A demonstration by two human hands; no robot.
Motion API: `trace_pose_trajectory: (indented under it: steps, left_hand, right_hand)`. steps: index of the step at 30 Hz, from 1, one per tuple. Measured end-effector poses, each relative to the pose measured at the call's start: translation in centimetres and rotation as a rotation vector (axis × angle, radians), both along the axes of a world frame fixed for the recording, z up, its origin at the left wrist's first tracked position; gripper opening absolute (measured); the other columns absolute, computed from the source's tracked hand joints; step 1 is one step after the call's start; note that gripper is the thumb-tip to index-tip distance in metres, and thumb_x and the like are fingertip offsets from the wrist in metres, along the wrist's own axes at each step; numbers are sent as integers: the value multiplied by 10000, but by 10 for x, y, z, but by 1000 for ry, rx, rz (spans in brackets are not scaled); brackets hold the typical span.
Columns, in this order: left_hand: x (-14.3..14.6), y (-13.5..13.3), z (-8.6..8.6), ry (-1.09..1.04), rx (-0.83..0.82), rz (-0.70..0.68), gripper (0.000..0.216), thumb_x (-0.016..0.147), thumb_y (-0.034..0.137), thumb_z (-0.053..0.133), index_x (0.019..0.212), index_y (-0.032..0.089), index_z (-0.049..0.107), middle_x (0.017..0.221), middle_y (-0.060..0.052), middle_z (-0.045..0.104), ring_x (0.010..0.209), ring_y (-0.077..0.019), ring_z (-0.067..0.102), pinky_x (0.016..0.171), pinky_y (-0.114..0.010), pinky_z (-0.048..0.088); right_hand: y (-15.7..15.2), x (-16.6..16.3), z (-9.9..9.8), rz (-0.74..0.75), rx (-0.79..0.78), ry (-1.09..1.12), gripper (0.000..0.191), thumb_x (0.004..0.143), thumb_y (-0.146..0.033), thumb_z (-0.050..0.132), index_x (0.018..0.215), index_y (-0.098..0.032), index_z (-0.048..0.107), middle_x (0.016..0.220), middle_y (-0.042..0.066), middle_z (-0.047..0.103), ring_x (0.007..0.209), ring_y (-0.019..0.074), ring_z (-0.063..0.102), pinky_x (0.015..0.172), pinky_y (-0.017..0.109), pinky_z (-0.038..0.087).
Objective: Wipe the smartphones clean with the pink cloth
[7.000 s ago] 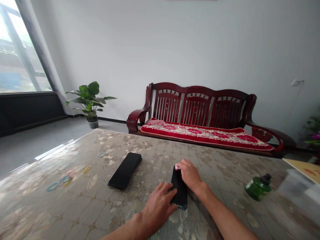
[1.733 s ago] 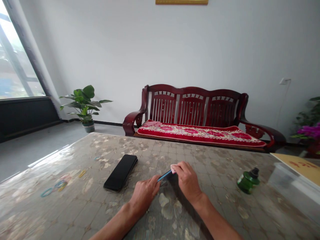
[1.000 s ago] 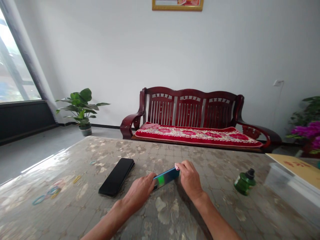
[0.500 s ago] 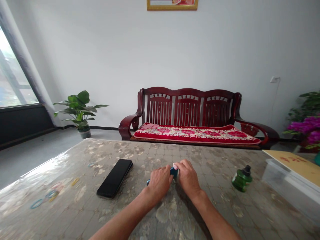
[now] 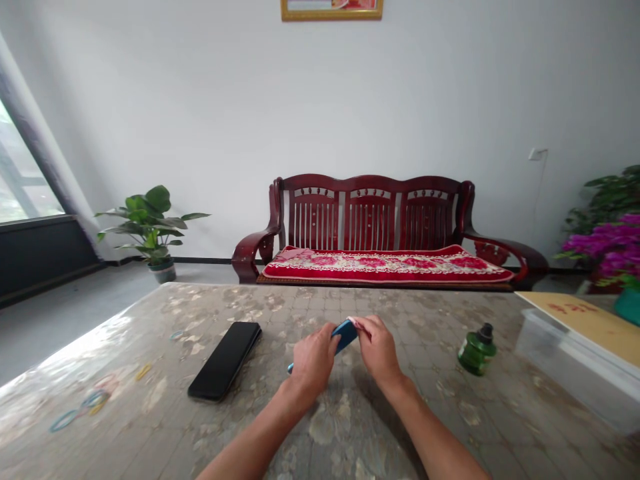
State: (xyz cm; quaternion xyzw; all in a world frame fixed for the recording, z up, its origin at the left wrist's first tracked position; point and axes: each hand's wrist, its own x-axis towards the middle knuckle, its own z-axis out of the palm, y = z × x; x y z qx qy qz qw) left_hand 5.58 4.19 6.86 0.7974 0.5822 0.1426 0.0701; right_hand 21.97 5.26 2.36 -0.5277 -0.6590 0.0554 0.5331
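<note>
My left hand (image 5: pixel 313 360) is wrapped over a slim, flat blue object (image 5: pixel 345 335), shaped much like a phone. Its far end and a small near corner show; the palm hides its middle. At the far end, my right hand (image 5: pixel 379 350) pinches a small pinkish-white piece (image 5: pixel 354 323), maybe cloth or paper, against the edge. Both hands are just above the patterned tabletop (image 5: pixel 325 427). To the left lies a black smartphone (image 5: pixel 225 361), screen up.
Several coloured rubber bands (image 5: pixel 95 400) lie at the left. On the right stand a green bottle (image 5: pixel 477 349) with a black top and a clear plastic box (image 5: pixel 565 373) under a tan board (image 5: pixel 585 320). A wooden bench (image 5: pixel 370 207) is beyond the table.
More of the blue object's far end now shows between the hands. The right hand's fingers have shifted slightly at its end. The whole view has moved a little.
</note>
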Motion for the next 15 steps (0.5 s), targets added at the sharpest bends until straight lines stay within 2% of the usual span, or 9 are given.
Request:
trace_pose_trajectory:
  steps: [6, 15]
  left_hand:
    - [-2, -2, -2, -301, 70, -10, 148, 990, 270, 472, 1064, 238, 596, 910, -8, 720, 847, -190, 681, 685, -239, 408]
    - [-8, 0, -18, -657, 163, -24, 180, 929, 298, 468, 989, 220, 618, 862, -9, 701, 770, -187, 639, 705, -260, 441]
  right_hand:
    - [-14, -10, 31, -8, 202, -94, 299, 972, -190, 435, 1107, -252, 695, 914, 51, 650, 877, 175, 617, 824, 286, 499]
    - [-11, -2, 22, -57, 200, -197, 310, 956, -148, 429, 1087, -232, 696, 884, 53, 629, 845, 186, 598, 780, 305, 496]
